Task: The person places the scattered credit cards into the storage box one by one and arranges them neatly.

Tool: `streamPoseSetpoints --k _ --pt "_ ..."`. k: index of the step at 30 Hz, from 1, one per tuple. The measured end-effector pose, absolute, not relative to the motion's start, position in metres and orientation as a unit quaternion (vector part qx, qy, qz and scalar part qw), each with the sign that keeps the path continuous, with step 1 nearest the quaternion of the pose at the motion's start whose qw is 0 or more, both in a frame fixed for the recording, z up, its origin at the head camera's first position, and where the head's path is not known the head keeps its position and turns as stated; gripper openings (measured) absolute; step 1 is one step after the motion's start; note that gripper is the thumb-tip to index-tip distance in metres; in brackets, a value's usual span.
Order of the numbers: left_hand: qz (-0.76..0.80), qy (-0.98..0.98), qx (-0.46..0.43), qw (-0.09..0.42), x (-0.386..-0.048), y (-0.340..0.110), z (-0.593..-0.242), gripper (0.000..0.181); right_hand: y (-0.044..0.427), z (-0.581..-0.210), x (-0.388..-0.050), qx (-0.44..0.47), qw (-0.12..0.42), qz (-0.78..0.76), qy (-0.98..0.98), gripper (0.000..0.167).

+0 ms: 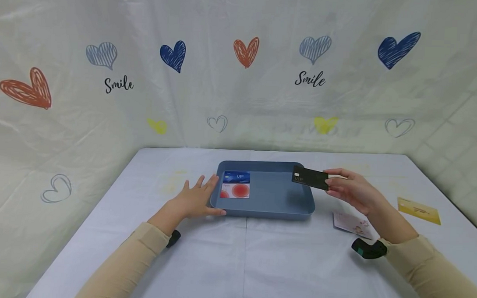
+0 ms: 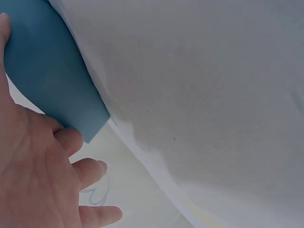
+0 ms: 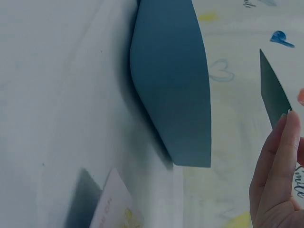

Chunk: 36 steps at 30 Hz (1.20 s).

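Note:
A black VIP card (image 1: pixel 310 178) is pinched between the thumb and fingers of my right hand (image 1: pixel 353 188), above the right end of a blue-grey tray (image 1: pixel 271 215). In the right wrist view the card (image 3: pixel 274 92) appears nearly edge-on, clear of the tray's outer wall (image 3: pixel 173 80). My left hand (image 1: pixel 199 199) rests at the tray's left end with fingers spread and straight; the left wrist view shows it beside the tray wall (image 2: pixel 52 66). Inside the tray, on its left side, lie a blue VIP card (image 1: pixel 236 177) and a white card with red circles (image 1: pixel 237 191), edge to edge.
On the white-covered table (image 1: pixel 218 262), a pale pink patterned card (image 1: pixel 350 224) lies partly below my right wrist. A gold card (image 1: pixel 419 211) lies farther right. Behind the table hangs a white sheet (image 1: pixel 209 91) printed with hearts.

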<state>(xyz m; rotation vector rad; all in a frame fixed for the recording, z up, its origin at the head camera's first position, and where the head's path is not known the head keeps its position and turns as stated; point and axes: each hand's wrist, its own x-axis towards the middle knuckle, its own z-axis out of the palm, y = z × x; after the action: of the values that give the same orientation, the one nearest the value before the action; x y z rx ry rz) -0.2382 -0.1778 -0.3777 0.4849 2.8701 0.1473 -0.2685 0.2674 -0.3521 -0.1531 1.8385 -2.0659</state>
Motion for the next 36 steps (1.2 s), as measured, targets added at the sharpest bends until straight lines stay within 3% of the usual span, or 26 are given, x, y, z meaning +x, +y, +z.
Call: streamPoseSetpoints --k 24,32,36 --pt "0.046 0.979 0.167 0.107 -0.238 -0.179 -0.379 0.115 0.207 -0.364 -0.27 -0.104 0.222 -0.706 0.664 0.019" --pt "0.046 0.978 0.171 0.107 -0.238 -0.179 -0.379 0.115 0.185 -0.367 -0.272 -0.095 0.231 -0.67 0.699 0.042" --pt "0.044 0.979 0.17 0.106 -0.237 -0.178 -0.379 0.113 0.175 -0.369 -0.275 -0.1 0.238 -0.664 0.702 0.042"
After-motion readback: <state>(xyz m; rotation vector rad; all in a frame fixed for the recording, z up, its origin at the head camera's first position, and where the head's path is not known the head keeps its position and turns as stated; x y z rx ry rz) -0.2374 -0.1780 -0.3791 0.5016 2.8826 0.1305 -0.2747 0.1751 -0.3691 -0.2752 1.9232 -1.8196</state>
